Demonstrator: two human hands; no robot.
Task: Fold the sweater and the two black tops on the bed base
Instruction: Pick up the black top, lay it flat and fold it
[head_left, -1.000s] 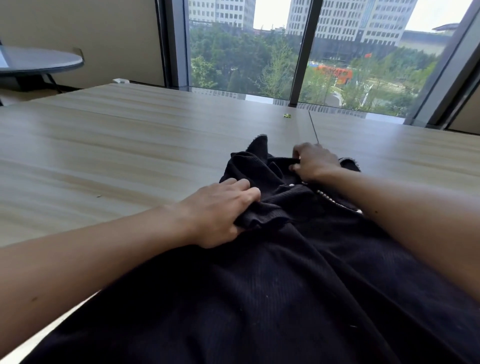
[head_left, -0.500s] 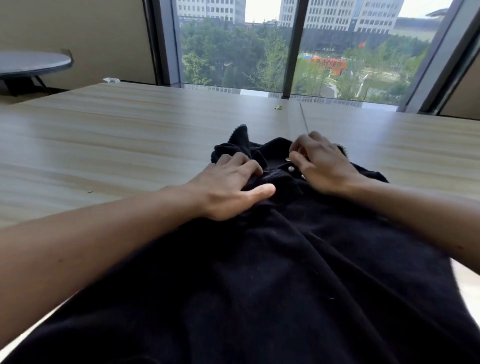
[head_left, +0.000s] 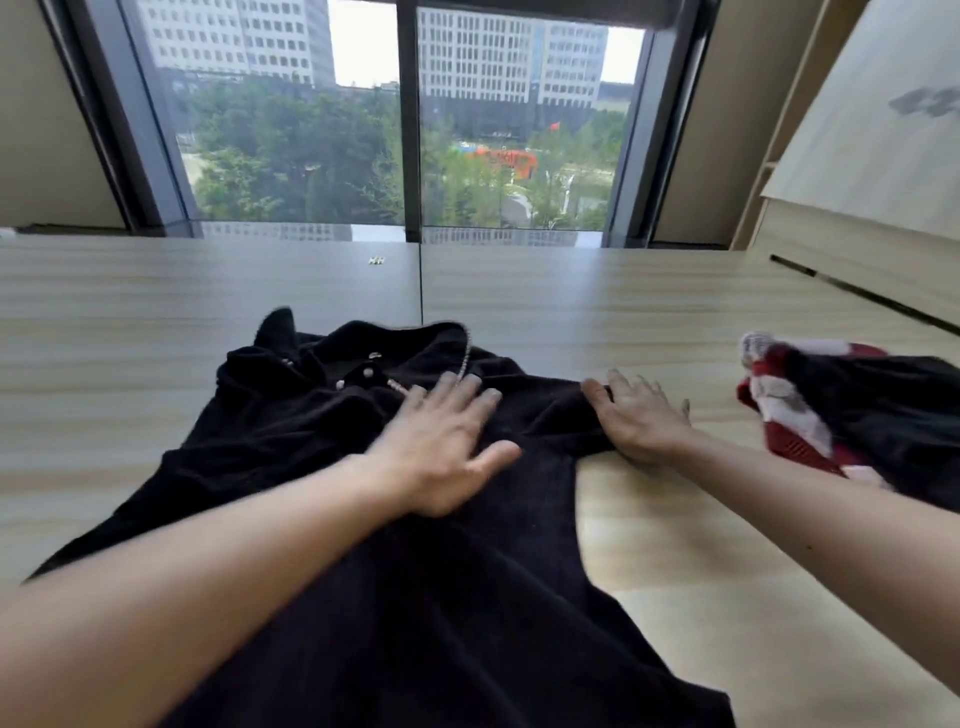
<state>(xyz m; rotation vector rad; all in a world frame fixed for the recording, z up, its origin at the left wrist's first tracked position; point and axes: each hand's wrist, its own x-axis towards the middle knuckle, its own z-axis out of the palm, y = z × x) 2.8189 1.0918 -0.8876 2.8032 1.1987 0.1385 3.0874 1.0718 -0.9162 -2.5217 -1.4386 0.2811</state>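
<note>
1. Bed base (head_left: 156, 322): pale wood boards across the middle of the frame, running back to the window.
2. Black top (head_left: 415, 597): centre and lower frame, spread lengthwise on the bed base with its collar toward the window. It lies open at full length with wrinkles near the left shoulder, and no fold shows in it.
3. Sweater (head_left: 789, 410): red and white knit, heaped at the right edge, well apart from the spread top. Dark cloth lies bunched with it; you cannot tell from here whether that is the second black top.
4. Your left hand (head_left: 441, 441): flat, fingers straight, pressing the chest of the top just below the collar.
5. Your right hand (head_left: 641, 415): fingers spread and flat at the top's right shoulder edge, thumb on the cloth, grasping nothing.
6. Pearl trim (head_left: 464, 358): along the collar.

Progress, as a judgement: early. You are smoothing the first garment; all three folds remain to be done.
</note>
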